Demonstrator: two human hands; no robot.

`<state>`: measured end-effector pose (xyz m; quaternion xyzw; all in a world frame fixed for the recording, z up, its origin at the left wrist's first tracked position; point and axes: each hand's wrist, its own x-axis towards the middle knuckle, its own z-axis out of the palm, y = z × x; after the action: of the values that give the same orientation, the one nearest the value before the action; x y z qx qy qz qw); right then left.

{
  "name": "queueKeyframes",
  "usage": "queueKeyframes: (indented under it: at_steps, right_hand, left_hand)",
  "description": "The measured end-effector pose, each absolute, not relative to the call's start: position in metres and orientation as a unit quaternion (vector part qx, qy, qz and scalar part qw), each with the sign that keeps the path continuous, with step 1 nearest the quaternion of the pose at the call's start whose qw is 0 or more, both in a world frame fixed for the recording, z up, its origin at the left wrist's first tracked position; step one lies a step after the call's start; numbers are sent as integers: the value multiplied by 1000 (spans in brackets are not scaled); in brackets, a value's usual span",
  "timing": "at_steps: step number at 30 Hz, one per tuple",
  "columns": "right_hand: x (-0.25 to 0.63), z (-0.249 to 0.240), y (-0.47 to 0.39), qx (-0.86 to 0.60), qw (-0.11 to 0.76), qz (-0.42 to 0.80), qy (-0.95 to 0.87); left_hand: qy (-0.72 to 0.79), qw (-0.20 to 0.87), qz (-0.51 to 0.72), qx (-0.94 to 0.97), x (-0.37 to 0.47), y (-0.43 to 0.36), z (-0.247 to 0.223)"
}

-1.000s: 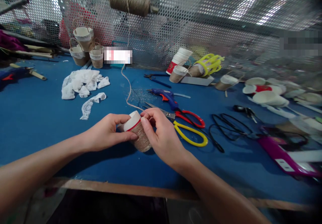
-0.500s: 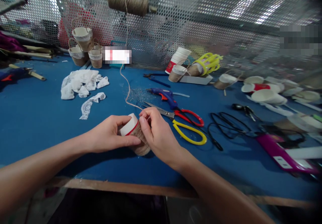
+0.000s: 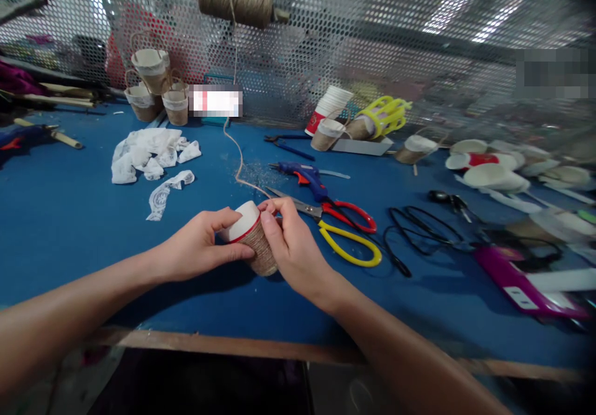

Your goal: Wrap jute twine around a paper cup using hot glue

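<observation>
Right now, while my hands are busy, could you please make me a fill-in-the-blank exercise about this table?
1. The left hand holds a white paper cup with a thin ______ line above its wrapped brown twine.
2. The metal scissors have one red handle and one ______ handle.
3. Among the brown, white-trimmed cups at back left, one rests on top of ______ others.
4. The crumpled white lace lies on a ______ tabletop.

Missing words: red; yellow; two; blue.

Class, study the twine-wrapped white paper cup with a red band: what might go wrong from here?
The slack tan twine could snag on the red-and-yellow-handled metal scissors, whose blades lie close beside the right hand. The left hand grips the cup and might dent its rim.
</observation>
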<state>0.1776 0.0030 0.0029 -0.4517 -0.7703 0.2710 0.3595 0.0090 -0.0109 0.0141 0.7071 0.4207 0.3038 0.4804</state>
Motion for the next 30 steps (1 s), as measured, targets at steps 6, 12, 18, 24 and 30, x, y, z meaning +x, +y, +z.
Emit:
queueKeyframes:
  at_steps: [6, 12, 18, 24, 30]
  right_hand:
    - [178, 1, 4, -460, 363, 235, -776]
    - [179, 3, 6, -445, 374, 248, -775]
    - [176, 0, 5, -454, 363, 258, -772]
    - [177, -1, 5, -443, 363, 222, -789]
    - [176, -1, 3, -419, 370, 161, -813]
  left_hand:
    - [430, 493, 297, 695, 9, -10, 15]
    - [424, 507, 304, 686, 9, -7, 13]
    - [422, 529, 301, 672, 10, -9, 13]
    - [409, 547, 295, 668, 12, -10, 16]
    - [412, 552, 327, 647, 12, -12, 15]
